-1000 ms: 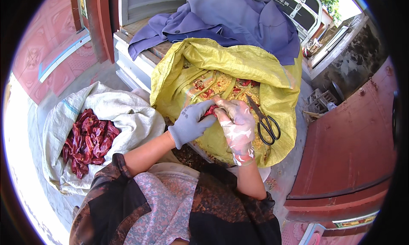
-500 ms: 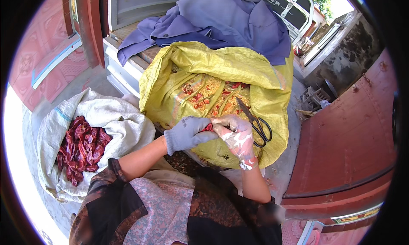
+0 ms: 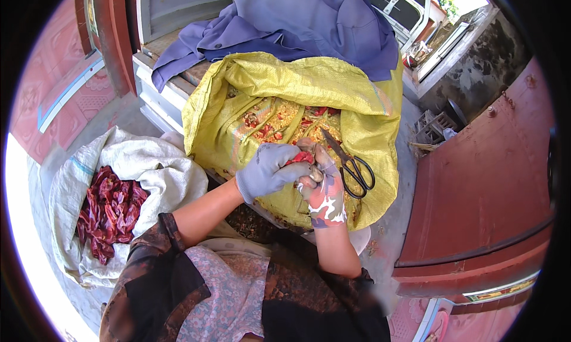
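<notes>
A dried red chili pepper (image 3: 301, 157) is pinched between my two gloved hands, above the mouth of a yellow woven sack (image 3: 309, 83). My left hand (image 3: 266, 170), in a grey glove, is closed on it from the left. My right hand (image 3: 327, 194), in a pink-and-white camouflage glove, has its fingers curled against the chili's other end. Part of the chili is hidden by the fingers. Black-handled scissors (image 3: 357, 175) lie on the yellow sack just right of my right hand. Yellow chili seeds (image 3: 286, 112) mixed with red pieces lie in the sack's folds.
At the left, a white woven sack (image 3: 172, 169) stands open, holding many dried red chilies (image 3: 110, 214). Purple-blue cloth (image 3: 309, 29) drapes behind the yellow sack over a vehicle bed. A dark red metal panel (image 3: 482, 181) rises at the right.
My right hand has turned and curled its fingers more tightly around the chili. More of the red chili now shows between my hands. The whole view has shifted slightly.
</notes>
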Available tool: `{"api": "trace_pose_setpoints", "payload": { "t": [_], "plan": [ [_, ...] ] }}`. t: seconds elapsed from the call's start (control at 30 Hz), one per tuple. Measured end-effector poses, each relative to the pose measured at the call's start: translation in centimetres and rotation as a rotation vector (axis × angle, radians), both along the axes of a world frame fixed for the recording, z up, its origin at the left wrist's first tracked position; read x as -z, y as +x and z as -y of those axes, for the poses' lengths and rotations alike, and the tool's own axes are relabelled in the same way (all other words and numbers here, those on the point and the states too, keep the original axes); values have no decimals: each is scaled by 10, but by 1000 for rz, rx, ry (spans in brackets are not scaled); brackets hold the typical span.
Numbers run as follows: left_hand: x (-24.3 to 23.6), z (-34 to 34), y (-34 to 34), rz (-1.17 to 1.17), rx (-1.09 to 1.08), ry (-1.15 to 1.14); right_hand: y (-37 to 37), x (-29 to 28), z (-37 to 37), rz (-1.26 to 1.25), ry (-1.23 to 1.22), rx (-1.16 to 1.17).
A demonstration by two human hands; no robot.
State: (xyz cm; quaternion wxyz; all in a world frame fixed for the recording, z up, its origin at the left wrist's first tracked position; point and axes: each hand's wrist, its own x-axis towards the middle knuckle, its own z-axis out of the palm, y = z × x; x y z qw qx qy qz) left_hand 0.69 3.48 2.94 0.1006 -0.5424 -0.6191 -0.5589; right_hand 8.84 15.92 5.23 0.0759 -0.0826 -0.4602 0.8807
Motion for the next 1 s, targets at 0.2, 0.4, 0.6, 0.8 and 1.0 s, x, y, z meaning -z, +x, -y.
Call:
{"api": "trace_pose_setpoints", "payload": {
  "t": [0.2,0.4,0.6,0.8,1.0],
  "plan": [
    [5,-8,-2,344,84,-35,-3,-6,-7,-105,133,71],
    [-3,-1,-1,470,187,-57,-14,-9,-5,-524,1032,488],
    [0,3,-3,648,268,-50,-18,-40,-11,-698,1968,466],
    [-7,10,-6,525,200,-99,-29,-33,-5,-158,745,50],
    [1,13,-9,325,150,-204,-34,-16,-9,54,243,-69]
  ]
}}
